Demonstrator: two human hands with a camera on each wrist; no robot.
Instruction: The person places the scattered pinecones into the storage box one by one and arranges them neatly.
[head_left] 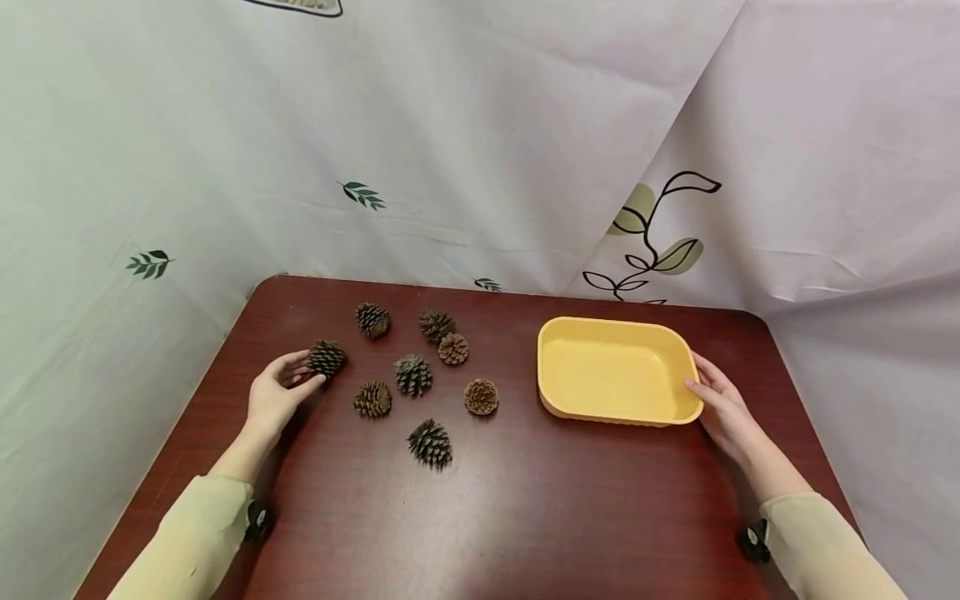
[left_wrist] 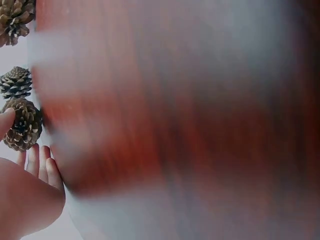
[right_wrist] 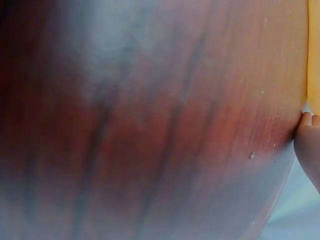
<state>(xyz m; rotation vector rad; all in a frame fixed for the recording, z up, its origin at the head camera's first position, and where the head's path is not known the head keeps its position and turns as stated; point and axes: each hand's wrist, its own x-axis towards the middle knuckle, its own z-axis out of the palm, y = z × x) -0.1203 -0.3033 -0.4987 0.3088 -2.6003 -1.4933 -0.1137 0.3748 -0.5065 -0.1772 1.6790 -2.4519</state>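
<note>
At the table's left side my left hand (head_left: 276,395) holds a dark pine cone (head_left: 326,358) between thumb and fingers. In the left wrist view the thumb overlaps that pine cone (left_wrist: 23,125), and the fingers lie along its other side. My right hand (head_left: 723,407) grips the right end of a yellow plastic bin (head_left: 543,375), thumb over the rim and fingers along the outer wall. The bin's inside is bare. Only part of the right hand (right_wrist: 307,145) and a strip of the bin (right_wrist: 314,60) show in the right wrist view.
Several more pine cones lie loose between the left hand and the bin, among them a dark one (head_left: 431,443) nearest the front and a brown one (head_left: 481,397) nearest the bin. The reddish-brown table (head_left: 525,517) backs onto a pale printed cloth (head_left: 480,150).
</note>
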